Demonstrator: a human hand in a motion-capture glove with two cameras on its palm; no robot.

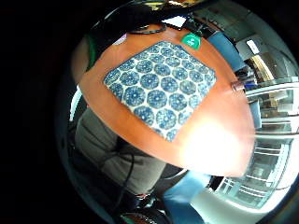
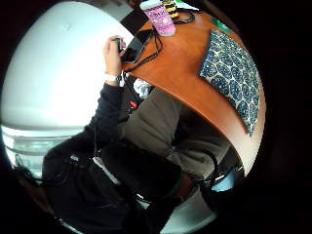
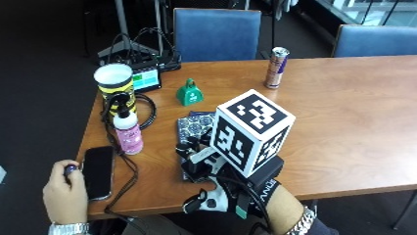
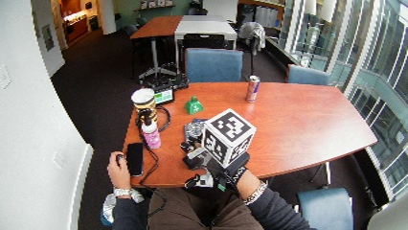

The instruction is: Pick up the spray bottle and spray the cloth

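The gloved right hand (image 3: 218, 196) hovers above the cloth (image 1: 160, 87), its grip hidden from me, while the bottle (image 3: 127, 129) stands untouched on the bench (image 3: 338, 117) beside it, within reach.

**Thumb-side palm camera: table edge, cloth and bottle**

I see the orange-brown table (image 2: 185, 73) from above its near edge. The blue patterned cloth (image 2: 231, 75) lies flat on it. Well apart from the cloth, a pink-labelled spray bottle (image 2: 159, 18) stands upright beside a dark phone (image 2: 136, 46). A bare hand (image 2: 112, 56) rests at the table's edge next to the phone, its dark sleeve (image 2: 105, 117) trailing down.
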